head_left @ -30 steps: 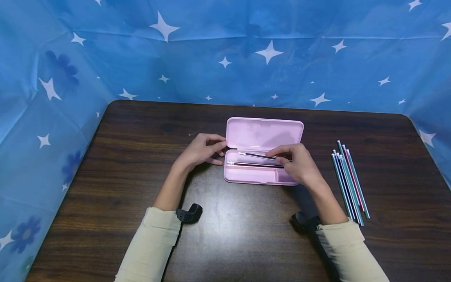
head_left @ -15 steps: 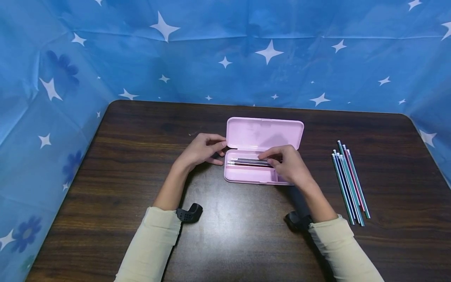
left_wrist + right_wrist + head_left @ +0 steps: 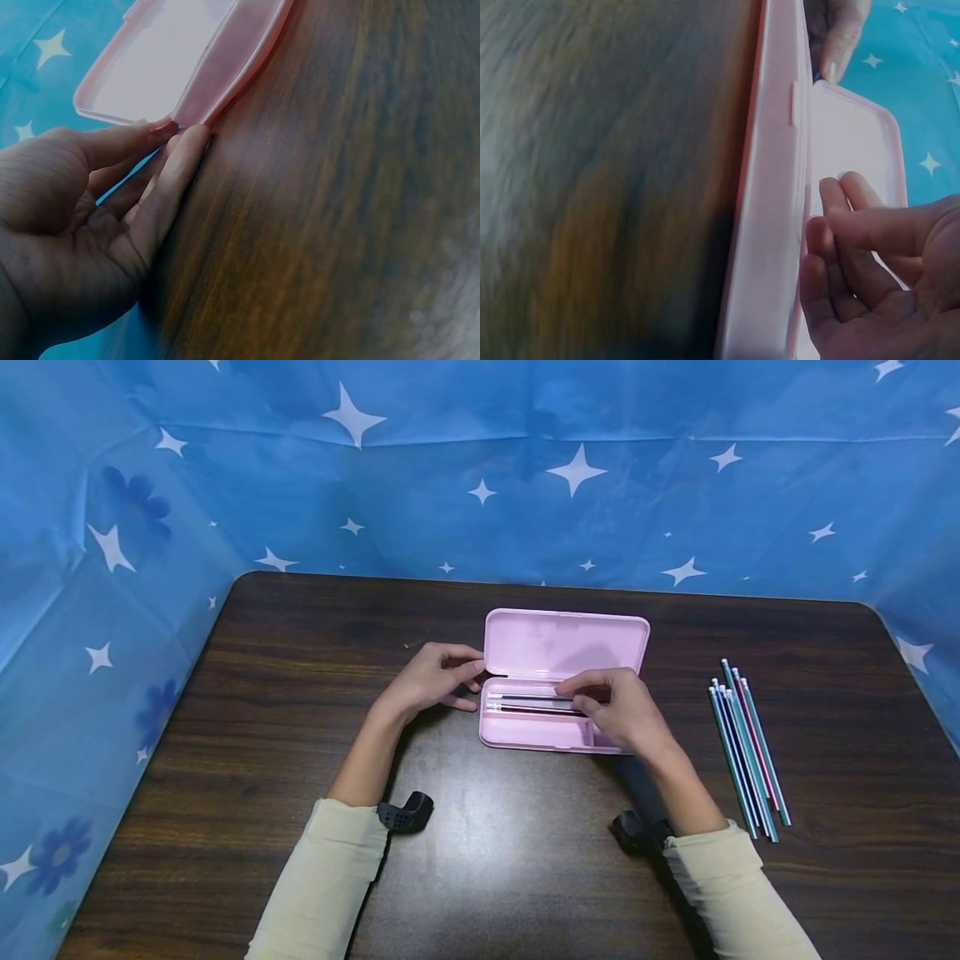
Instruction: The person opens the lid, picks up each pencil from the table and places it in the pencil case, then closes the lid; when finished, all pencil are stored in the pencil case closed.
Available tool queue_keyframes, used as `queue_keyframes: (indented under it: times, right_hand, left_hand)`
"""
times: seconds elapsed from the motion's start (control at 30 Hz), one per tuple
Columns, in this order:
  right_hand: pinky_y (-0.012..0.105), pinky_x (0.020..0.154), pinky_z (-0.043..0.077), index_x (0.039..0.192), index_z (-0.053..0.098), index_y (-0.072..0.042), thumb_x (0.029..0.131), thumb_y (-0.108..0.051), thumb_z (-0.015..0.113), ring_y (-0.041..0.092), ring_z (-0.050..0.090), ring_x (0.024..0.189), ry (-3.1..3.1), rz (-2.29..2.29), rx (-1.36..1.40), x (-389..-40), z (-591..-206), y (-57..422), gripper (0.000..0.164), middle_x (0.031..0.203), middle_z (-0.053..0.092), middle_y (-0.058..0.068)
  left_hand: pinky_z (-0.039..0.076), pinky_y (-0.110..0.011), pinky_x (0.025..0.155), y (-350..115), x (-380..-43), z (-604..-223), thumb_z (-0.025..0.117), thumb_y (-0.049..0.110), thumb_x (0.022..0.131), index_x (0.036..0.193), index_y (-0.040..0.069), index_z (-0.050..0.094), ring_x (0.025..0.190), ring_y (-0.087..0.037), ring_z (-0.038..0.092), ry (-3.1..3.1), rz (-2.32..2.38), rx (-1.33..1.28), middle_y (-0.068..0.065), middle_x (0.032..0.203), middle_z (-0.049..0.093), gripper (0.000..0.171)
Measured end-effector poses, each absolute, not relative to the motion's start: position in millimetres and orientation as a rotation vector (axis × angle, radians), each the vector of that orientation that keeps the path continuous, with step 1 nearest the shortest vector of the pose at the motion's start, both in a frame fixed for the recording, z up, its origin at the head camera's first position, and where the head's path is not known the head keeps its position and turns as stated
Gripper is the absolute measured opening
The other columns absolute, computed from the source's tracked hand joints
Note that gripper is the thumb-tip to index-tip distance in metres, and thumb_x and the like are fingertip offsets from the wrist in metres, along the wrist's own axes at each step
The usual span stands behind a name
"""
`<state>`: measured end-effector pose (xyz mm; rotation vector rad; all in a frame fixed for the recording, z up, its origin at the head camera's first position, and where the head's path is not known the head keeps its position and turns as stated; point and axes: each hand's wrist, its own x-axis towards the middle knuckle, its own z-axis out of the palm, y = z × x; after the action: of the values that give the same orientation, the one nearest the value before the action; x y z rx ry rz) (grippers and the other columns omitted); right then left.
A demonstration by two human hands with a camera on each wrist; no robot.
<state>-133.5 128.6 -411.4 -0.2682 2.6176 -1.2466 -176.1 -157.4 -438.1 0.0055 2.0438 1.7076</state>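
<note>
A pink pencil case lies on the table with its lid raised at the back. Dark pencils with pale ends lie lengthwise in its rear compartment. My right hand reaches over the case's right half, index finger and thumb on either side of a black pencil along the back. In the right wrist view the fingers are bent inside the case and the wall hides the pencils. My left hand touches the case's left hinge corner with thumb and fairly straight fingers.
A loose bundle of pencils, teal, blue and red, lies on the dark wooden table right of the case. A blue star-patterned cloth hangs behind the table. Black wrist cameras sit on both wrists.
My right hand has lowered the black pencil from a slant into the case and moved left. Since the middle frame that pencil lies farther from the front ones. My left hand stays put.
</note>
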Motion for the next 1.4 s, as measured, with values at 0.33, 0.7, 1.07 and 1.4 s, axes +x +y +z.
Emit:
queue_keyframes:
  times: [0.33, 0.7, 1.07, 1.4]
  right_hand:
    - [0.013, 0.074, 0.052, 0.121, 0.078, 0.001, 0.102, 0.004, 0.065, 0.027, 0.064, 0.098, 2.63, -1.301, -0.28, -129.5, -402.6, 157.9, 0.023, 0.121, 0.076, 0.022]
    - [0.008, 0.074, 0.053, 0.125, 0.077, 0.0, 0.103, 0.003, 0.066, 0.03, 0.063, 0.099, 2.696, -1.247, -0.21, -122.9, -393.5, 192.9, 0.024, 0.125, 0.074, 0.024]
    - [0.018, 0.061, 0.051, 0.13, 0.075, -0.004, 0.105, -0.004, 0.067, 0.028, 0.058, 0.09, 2.797, -1.123, -0.06, -114.8, -393.9, 231.6, 0.027, 0.122, 0.072, 0.025]
    - [0.02, 0.056, 0.047, 0.14, 0.069, -0.003, 0.108, -0.005, 0.062, 0.026, 0.061, 0.092, 2.806, -1.106, 0.186, -107.5, -404.7, 265.6, 0.032, 0.134, 0.064, 0.031]
  left_hand:
    - [0.073, -0.037, 0.076, -154.2, -177.2, -439.2, 0.061, 0.014, 0.111, 0.141, -0.001, 0.066, 0.091, -0.019, 0.068, 2.052, 1.698, 0.002, -0.018, 0.11, 0.065, 0.034]
    - [0.073, -0.037, 0.077, -150.5, -178.2, -440.1, 0.061, 0.014, 0.111, 0.141, -0.001, 0.067, 0.091, -0.018, 0.068, 2.053, 1.693, 0.0, -0.018, 0.109, 0.065, 0.034]
    - [0.073, -0.036, 0.079, -152.5, -177.5, -442.5, 0.06, 0.015, 0.112, 0.143, -0.001, 0.065, 0.093, -0.018, 0.067, 2.052, 1.697, 0.007, -0.018, 0.114, 0.065, 0.035]
    - [0.073, -0.035, 0.078, -157.2, -174.4, -439.3, 0.06, 0.016, 0.112, 0.143, -0.001, 0.065, 0.093, -0.018, 0.067, 2.065, 1.688, 0.008, -0.019, 0.116, 0.065, 0.035]
